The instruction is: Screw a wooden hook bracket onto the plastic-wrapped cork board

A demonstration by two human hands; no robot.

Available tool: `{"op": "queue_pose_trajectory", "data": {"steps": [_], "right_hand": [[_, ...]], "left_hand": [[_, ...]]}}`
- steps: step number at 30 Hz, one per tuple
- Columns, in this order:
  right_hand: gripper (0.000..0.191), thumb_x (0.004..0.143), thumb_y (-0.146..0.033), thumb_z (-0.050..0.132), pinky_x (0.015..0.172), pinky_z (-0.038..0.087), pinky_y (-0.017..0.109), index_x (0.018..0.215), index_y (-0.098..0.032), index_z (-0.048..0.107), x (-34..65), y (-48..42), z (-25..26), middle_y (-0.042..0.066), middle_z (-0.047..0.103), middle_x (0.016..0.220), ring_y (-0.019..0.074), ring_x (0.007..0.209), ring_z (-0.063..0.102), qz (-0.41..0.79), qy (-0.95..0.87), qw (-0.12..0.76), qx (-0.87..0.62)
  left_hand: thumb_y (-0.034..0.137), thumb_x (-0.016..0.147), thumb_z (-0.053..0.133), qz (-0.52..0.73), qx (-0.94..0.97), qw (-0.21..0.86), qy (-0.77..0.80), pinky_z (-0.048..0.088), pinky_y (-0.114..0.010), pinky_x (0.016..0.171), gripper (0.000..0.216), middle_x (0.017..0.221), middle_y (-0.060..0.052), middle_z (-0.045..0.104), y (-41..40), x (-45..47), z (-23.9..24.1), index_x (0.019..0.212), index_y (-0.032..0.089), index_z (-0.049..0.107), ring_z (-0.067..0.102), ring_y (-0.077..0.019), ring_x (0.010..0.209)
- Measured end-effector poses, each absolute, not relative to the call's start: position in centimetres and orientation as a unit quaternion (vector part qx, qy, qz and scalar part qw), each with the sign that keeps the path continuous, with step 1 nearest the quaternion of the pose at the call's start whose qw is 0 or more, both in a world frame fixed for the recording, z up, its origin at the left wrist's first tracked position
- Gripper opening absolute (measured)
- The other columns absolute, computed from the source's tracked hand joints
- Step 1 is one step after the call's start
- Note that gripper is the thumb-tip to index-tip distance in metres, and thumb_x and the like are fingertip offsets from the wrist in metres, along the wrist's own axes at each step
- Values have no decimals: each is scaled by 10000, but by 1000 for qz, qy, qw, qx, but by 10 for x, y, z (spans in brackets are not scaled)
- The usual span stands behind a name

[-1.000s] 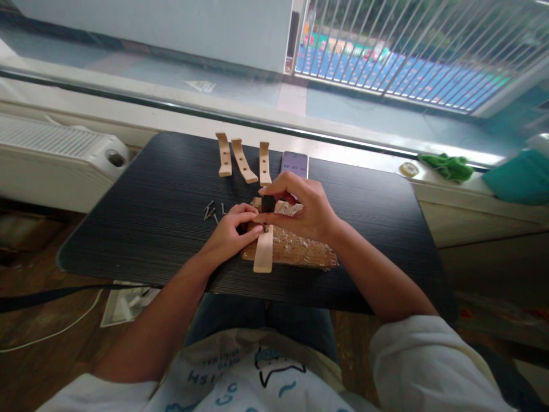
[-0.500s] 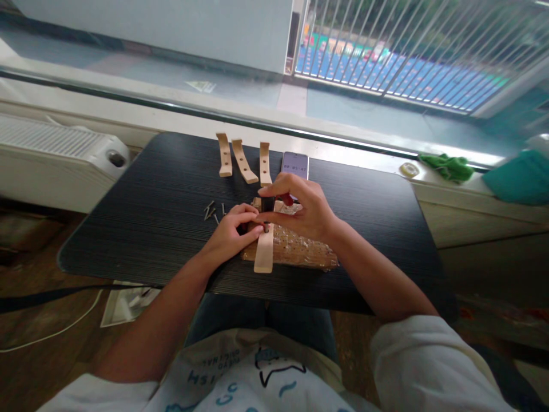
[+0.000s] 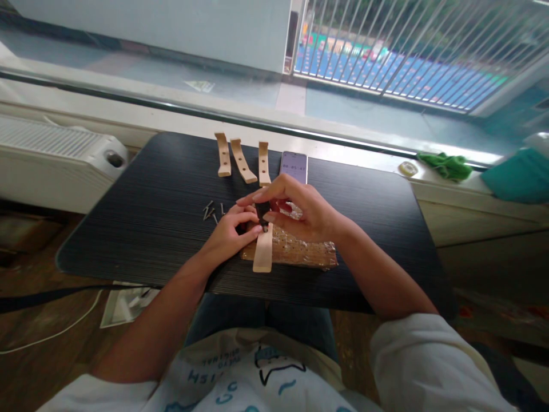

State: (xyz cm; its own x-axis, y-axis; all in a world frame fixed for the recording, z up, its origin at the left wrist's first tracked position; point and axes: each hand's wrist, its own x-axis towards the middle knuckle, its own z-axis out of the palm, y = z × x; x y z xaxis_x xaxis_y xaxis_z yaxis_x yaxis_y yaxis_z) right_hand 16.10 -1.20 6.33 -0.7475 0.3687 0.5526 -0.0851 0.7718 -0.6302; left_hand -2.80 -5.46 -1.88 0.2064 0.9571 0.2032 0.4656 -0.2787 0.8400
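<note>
A pale curved wooden piece (image 3: 263, 256) lies across a brown block wrapped in clear plastic (image 3: 306, 252), its near end jutting past the block's edge. My left hand (image 3: 227, 236) is closed at the left side of this piece, thumb and fingers pinching it near a hole. In my right hand (image 3: 311, 210) is a short dark-handled screwdriver (image 3: 262, 213), gripped between thumb and fingers. It leans slightly, its lower end at the hole by my left thumb. Fingers hide the tip and any screw under it.
Three similar wooden pieces with holes (image 3: 243, 161) lie at the back of the black table (image 3: 163, 194). Beside them is a phone (image 3: 294, 166) showing a timer. Several screws (image 3: 209, 210) lie left of my hands. A green cloth (image 3: 446, 166) and tape roll (image 3: 408, 168) rest on the sill.
My right fingers have shifted around the screwdriver handle, the index finger reaching further left and the thumb closing in. The handle now tilts a little. My left hand stays in place.
</note>
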Motion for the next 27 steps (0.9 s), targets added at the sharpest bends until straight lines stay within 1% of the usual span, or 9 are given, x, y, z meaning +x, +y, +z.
{"op": "queue_pose_trajectory", "data": {"steps": [2, 5, 7, 11, 17, 20, 27], "right_hand": [[168, 920, -138, 487, 546, 377, 163, 1086, -124, 505, 161, -12, 64, 58, 662, 1016, 21, 638, 462, 344, -870, 346, -77], [166, 917, -168, 508, 542, 374, 165, 1074, -117, 517, 161, -12, 66, 30, 635, 915, 26, 634, 461, 360, -865, 336, -92], [175, 910, -178, 524, 540, 376, 164, 1074, -117, 527, 161, -11, 68, 26, 625, 920, 28, 647, 472, 370, -862, 333, -94], [199, 893, -143, 552, 548, 382, 154, 1091, -121, 560, 161, -11, 69, 18, 642, 963, 16, 653, 476, 365, -862, 340, -85], [178, 847, -152, 633, 529, 384, 150, 1021, -112, 625, 162, -9, 66, -11, 627, 814, 8, 574, 429, 324, -864, 372, -99], [173, 824, -155, 665, 524, 388, 150, 990, -113, 638, 162, -8, 65, -14, 616, 794, 12, 577, 438, 312, -861, 390, -99], [166, 806, -157, 689, 506, 359, 157, 958, -120, 632, 162, -9, 65, -32, 585, 754, 15, 564, 393, 300, -859, 403, -100]], "left_hand": [[338, 764, 627, 380, 707, 322, 502, 486, -369, 865, 159, 952, -47, 635, -55, -28, -17, 775, 190, 684, 582, -229, 923], [340, 773, 618, 362, 712, 318, 510, 488, -375, 853, 165, 842, -32, 618, -56, -27, -14, 739, 194, 688, 579, -230, 889], [357, 777, 612, 355, 712, 315, 518, 493, -368, 836, 187, 808, -30, 600, -56, -27, -13, 724, 194, 688, 574, -231, 879], [356, 778, 609, 364, 709, 323, 511, 487, -357, 866, 188, 897, -36, 617, -56, -27, -14, 801, 199, 710, 570, -234, 940], [350, 774, 621, 372, 704, 334, 504, 475, -375, 910, 195, 987, -46, 630, -55, -28, -19, 832, 185, 707, 582, -232, 963], [332, 773, 620, 376, 706, 331, 500, 477, -376, 911, 178, 978, -44, 634, -55, -28, -19, 839, 192, 709, 587, -230, 960], [301, 765, 623, 389, 708, 324, 493, 479, -366, 914, 149, 966, -42, 630, -56, -27, -18, 826, 189, 699, 591, -225, 963]]}}
